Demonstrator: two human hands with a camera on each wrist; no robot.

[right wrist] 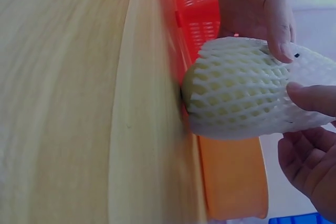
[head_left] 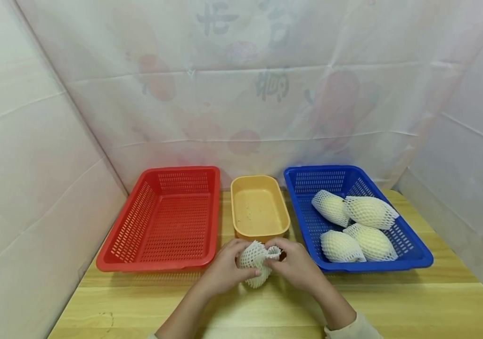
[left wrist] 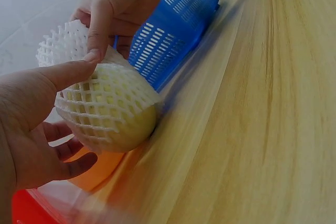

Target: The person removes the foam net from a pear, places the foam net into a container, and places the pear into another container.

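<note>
The fruit (left wrist: 140, 129), in its white net (head_left: 251, 257), is in front of the yellow tub (head_left: 260, 207); the left hand (head_left: 227, 269) holds it at the side, thumb upon the net, and the right hand (head_left: 295, 264) pinches the net's loose end. I think the left grip should be steady but soft, while the right moves the net gently and evenly, so it does not tear.

A red basket (head_left: 182, 226), a yellow tray (head_left: 260, 207) and a blue basket (head_left: 305, 226) holding four net-wrapped fruits (head_left: 370, 241) stand in a row on the wooden tabletop (head_left: 394, 301). Pale printed cloth (head_left: 241, 103) hangs behind them.
</note>
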